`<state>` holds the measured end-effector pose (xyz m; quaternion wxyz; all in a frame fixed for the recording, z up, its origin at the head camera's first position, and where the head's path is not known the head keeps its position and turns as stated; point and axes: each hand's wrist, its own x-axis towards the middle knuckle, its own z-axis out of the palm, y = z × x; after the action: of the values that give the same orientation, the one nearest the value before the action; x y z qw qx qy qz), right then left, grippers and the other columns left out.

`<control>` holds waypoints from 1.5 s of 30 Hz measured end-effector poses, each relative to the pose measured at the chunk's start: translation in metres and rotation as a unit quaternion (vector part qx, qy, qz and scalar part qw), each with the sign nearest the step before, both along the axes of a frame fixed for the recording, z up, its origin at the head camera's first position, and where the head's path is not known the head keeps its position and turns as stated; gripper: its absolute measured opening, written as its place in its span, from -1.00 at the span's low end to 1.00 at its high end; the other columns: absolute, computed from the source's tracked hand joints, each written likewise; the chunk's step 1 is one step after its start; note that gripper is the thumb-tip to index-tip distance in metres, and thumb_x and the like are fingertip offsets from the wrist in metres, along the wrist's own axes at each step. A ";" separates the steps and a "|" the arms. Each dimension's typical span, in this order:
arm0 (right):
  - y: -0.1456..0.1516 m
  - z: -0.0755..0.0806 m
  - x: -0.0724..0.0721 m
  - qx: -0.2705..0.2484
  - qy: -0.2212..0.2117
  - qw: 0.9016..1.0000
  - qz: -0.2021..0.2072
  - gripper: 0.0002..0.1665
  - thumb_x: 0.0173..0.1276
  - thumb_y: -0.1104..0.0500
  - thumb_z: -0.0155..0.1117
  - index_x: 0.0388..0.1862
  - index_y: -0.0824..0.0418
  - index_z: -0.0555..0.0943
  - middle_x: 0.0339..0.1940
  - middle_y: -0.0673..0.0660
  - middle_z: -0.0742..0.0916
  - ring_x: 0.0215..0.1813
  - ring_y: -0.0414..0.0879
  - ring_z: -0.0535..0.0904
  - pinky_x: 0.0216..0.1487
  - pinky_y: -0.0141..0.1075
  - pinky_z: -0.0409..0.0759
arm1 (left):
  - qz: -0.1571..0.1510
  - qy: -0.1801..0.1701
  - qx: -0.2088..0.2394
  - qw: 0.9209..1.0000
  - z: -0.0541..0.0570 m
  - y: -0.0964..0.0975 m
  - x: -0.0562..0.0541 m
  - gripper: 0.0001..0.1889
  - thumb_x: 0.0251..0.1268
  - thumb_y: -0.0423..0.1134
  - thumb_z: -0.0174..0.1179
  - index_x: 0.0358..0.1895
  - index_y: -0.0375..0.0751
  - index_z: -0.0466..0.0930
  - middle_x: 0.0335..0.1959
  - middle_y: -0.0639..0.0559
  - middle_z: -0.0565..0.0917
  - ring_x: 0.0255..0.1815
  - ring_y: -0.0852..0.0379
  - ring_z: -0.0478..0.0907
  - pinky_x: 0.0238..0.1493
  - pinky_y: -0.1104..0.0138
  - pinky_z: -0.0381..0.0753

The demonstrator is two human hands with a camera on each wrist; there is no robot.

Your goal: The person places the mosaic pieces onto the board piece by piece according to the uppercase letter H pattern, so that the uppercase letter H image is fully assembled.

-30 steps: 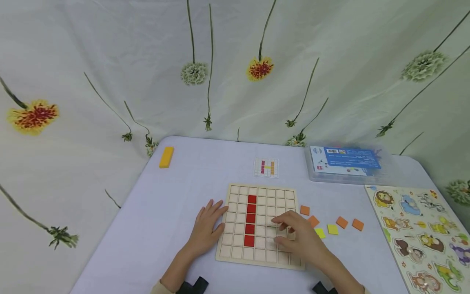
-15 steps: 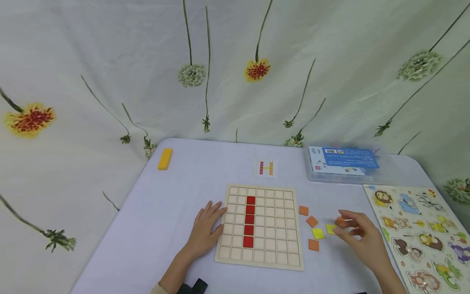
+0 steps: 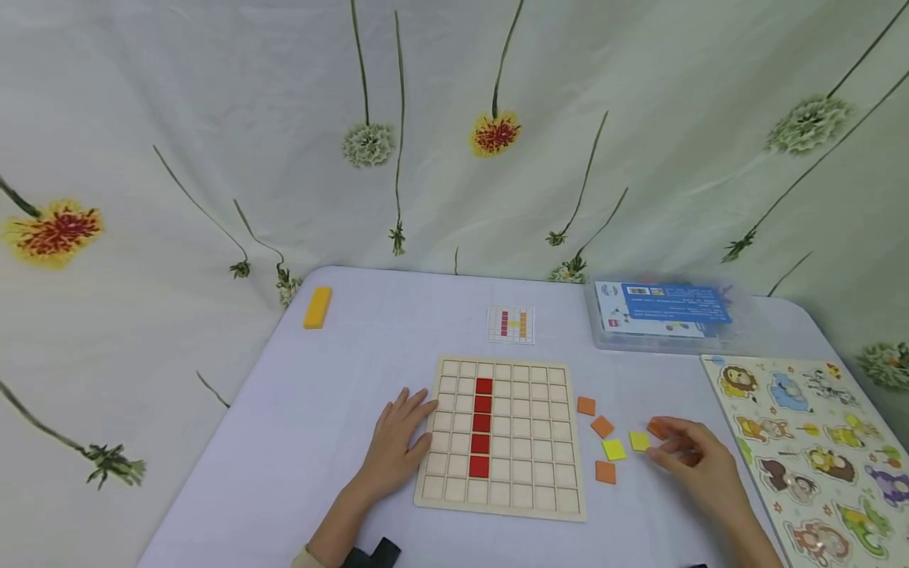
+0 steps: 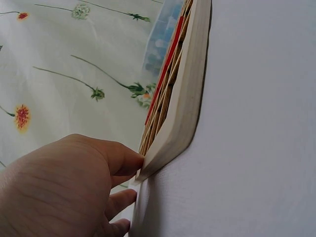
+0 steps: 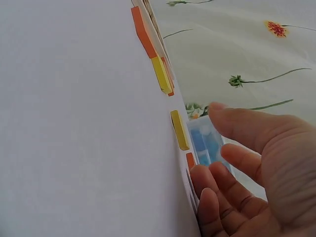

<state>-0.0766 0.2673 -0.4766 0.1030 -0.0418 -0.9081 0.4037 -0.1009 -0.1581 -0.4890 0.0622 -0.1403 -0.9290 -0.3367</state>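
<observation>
My left hand rests with its fingers spread at the left edge of the wooden grid board. In the left wrist view the thumb touches the board's corner. A column of red square tiles fills part of one grid line. On the right, my right hand reaches down over an orange tile, its fingertips at the tile. The right wrist view shows the thumb apart from the bent fingers, with an orange edge just beyond them. Whatever lies under the palm is hidden.
Between board and right hand lie loose orange tiles and two yellow tiles. A pattern card lies behind the board. A clear plastic box, an animal puzzle board and a yellow block stand around.
My right hand has left the board and moved right to the loose tiles, lowering onto an orange one. An orange tile beside the board is uncovered. My left hand has stayed put.
</observation>
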 end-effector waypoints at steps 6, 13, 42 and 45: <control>0.001 -0.004 -0.001 0.004 -0.008 1.000 0.028 -0.46 0.13 0.17 0.51 0.11 0.22 0.61 0.00 0.23 0.71 -0.28 -0.48 0.49 -0.33 -0.54 0.49 | -0.001 0.002 0.002 1.000 0.001 0.000 0.000 -0.50 0.27 -0.35 0.14 0.31 -0.24 0.46 0.44 -0.21 0.36 0.55 -0.29 0.04 0.46 -0.22 -0.08; 0.000 -0.005 -0.003 0.021 0.002 0.999 0.034 -0.47 0.11 0.18 0.52 0.08 0.25 0.63 -0.03 0.20 0.72 -0.29 -0.49 0.47 -0.34 -0.55 0.47 | -0.002 0.002 -0.001 1.000 0.001 0.000 -0.001 -0.50 0.27 -0.34 0.14 0.31 -0.23 0.45 0.44 -0.21 0.35 0.55 -0.28 0.03 0.46 -0.22 -0.08; -0.003 -0.006 -0.002 0.106 0.015 0.994 0.022 -0.64 0.03 0.32 0.50 -0.12 0.28 0.70 -0.32 0.07 0.57 -0.39 -0.34 0.37 -0.44 -0.47 0.43 | -0.004 0.003 -0.001 1.000 0.000 0.000 -0.001 -0.50 0.26 -0.36 0.14 0.31 -0.25 0.45 0.43 -0.22 0.36 0.55 -0.30 0.04 0.45 -0.23 -0.07; -0.003 -0.002 -0.002 0.099 0.006 0.995 0.016 -0.64 0.06 0.32 0.49 -0.10 0.30 0.69 -0.32 0.08 0.65 -0.40 -0.39 0.42 -0.43 -0.47 0.49 | -0.003 0.000 0.000 1.000 0.001 0.000 -0.001 -0.50 0.26 -0.36 0.14 0.31 -0.25 0.45 0.44 -0.22 0.36 0.55 -0.30 0.04 0.45 -0.23 -0.06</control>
<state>-0.0787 0.2640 -0.4789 0.1055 -0.0147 -0.9435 0.3137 -0.1016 -0.1576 -0.4879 0.0615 -0.1435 -0.9285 -0.3371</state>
